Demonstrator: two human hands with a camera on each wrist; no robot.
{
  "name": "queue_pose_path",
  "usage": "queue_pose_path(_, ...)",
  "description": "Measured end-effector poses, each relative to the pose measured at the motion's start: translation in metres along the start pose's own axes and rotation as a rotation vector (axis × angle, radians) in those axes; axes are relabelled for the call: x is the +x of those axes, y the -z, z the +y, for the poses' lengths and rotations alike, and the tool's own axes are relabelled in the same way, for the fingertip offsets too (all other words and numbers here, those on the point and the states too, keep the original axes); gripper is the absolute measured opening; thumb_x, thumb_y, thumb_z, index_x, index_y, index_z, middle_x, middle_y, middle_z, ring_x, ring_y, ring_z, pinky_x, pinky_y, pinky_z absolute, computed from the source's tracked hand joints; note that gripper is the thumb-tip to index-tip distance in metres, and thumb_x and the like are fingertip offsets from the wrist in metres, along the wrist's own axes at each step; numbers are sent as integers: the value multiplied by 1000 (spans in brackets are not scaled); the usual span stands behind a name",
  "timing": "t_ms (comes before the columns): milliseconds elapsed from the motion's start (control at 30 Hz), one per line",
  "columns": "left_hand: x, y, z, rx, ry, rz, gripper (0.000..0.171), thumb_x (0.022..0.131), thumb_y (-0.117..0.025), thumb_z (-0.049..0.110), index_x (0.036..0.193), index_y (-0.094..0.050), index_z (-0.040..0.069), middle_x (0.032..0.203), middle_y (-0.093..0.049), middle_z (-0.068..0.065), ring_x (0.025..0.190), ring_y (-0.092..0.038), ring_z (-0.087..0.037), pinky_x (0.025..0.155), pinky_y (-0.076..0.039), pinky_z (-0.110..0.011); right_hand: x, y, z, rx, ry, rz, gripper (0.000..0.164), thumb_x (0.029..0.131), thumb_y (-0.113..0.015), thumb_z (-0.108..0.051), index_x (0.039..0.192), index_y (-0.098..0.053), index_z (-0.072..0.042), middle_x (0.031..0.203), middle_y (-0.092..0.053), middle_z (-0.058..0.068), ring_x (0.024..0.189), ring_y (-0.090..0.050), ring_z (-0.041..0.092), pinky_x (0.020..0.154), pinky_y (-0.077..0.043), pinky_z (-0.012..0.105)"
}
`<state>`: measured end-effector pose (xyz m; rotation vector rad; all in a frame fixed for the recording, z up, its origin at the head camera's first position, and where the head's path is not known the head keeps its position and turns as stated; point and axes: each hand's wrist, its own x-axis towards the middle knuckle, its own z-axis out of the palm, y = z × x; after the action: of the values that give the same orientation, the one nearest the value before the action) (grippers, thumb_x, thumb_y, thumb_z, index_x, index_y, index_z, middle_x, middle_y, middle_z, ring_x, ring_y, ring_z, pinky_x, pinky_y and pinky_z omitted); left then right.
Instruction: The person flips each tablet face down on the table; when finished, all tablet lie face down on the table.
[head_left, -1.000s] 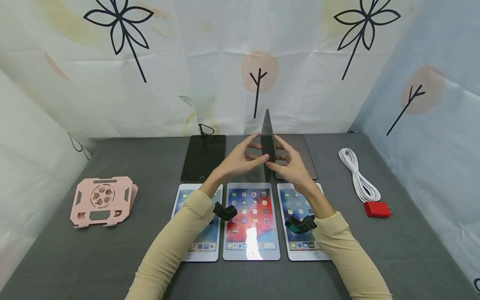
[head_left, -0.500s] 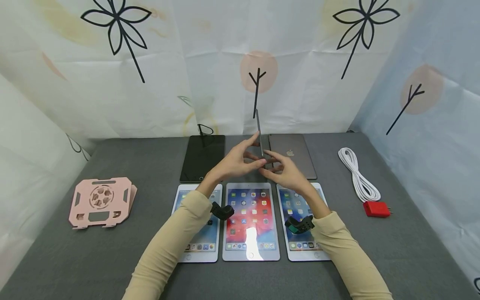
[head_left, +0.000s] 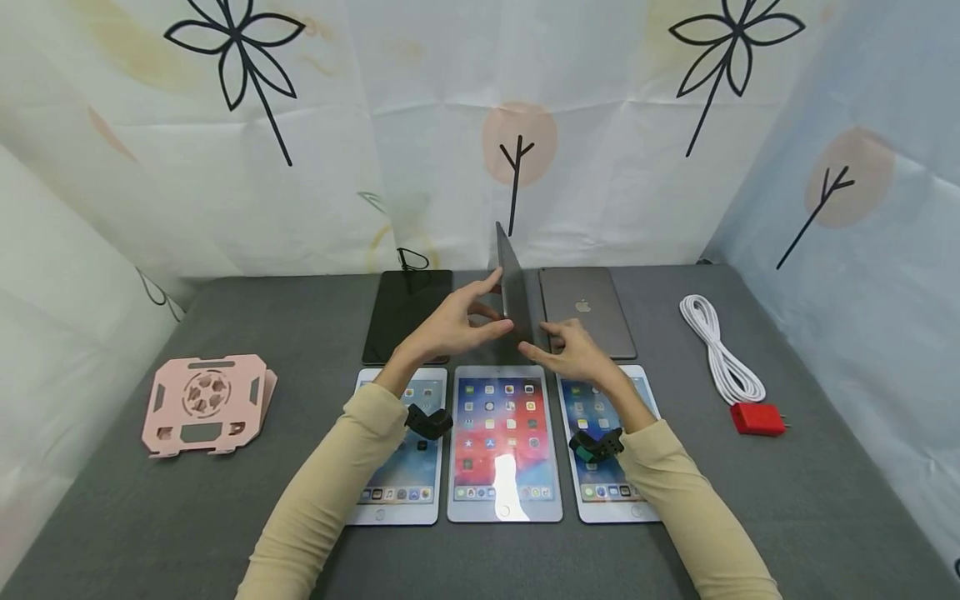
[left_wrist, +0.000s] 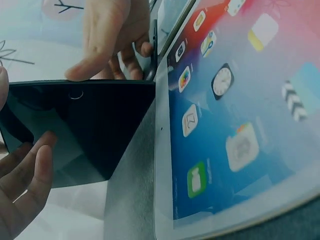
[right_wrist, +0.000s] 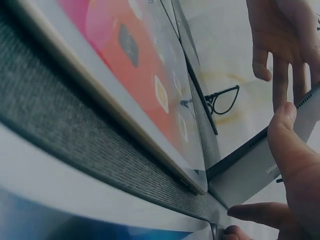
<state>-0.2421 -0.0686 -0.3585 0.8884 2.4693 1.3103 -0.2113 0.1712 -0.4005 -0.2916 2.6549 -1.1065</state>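
Note:
A thin dark tablet (head_left: 516,287) stands raised on edge at the back middle in the head view, its black screen turned left. My left hand (head_left: 453,321) grips it from the left, thumb at the near edge, other fingers along the screen side. In the left wrist view those fingers (left_wrist: 42,162) lie against the dark glass. My right hand (head_left: 576,350) is at the near lower corner. Its thumb (right_wrist: 285,117) touches the short edge with the speaker holes, while its other fingers are loosely extended behind the grey back.
Three lit white tablets (head_left: 506,450) lie in a row in front. A black tablet (head_left: 408,312) is behind left, a grey one (head_left: 588,308) behind right. A pink stand (head_left: 206,404) sits far left; a white cable (head_left: 720,350) and red charger (head_left: 757,418) are right.
The held tablet has shifted left and swung so more of its back shows. Both hands moved a little left; the right one slid down toward the near corner, fingers off the back.

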Motion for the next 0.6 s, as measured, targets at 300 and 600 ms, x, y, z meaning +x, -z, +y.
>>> queue_pose_path(300, -7, 7, -10, -60, -2, 1, 87, 97, -71, 18, 164, -16, 9, 162, -39, -15, 124, -66, -31, 103, -54, -46, 2, 1, -1, -71, -56, -53, 83, 95, -65, -55, 154, -42, -1, 145, -34, 24, 127, -35, 40, 102, -40, 59)
queue_pose_path(600, -14, 11, -12, -50, 34, -3, 89, 96, -72, 14, 164, -15, 6, 162, -39, -17, 122, -67, -32, 100, -56, -44, 3, -4, -1, -70, -35, -19, 79, 95, -69, -48, 153, -44, -1, 140, -37, 24, 122, -36, 39, 97, -40, 56)
